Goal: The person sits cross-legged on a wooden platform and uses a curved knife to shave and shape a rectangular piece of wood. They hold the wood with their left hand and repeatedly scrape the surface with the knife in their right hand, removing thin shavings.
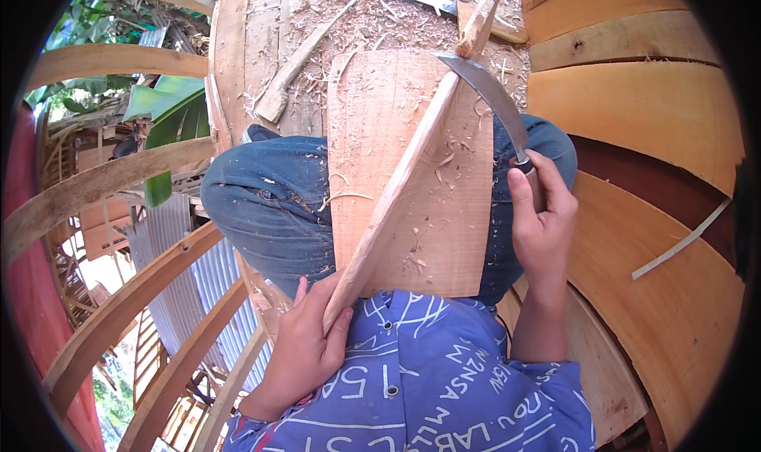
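Note:
My left hand (pixel 313 337) is closed round the near end of a long wooden stick (pixel 396 186), close to my blue shirt. The stick slants away to the upper right, over a flat wooden board (pixel 380 119) lying across my lap. In my right hand (pixel 543 206) is the dark handle of a sickle (pixel 501 103) with a curved metal blade. The blade arcs up and left, its tip by the stick near the board's far edge. Whether the blade touches the stick I cannot tell. Thin curled shavings (pixel 448 162) lie on the board.
Wood shavings (pixel 412 24) cover the plank floor ahead. A loose wooden piece (pixel 305 59) lies there at the left. Slatted railings (pixel 131 293) stand on my left, with corrugated sheets (pixel 170 246) beyond. Plank walling (pixel 634 103) rises on my right.

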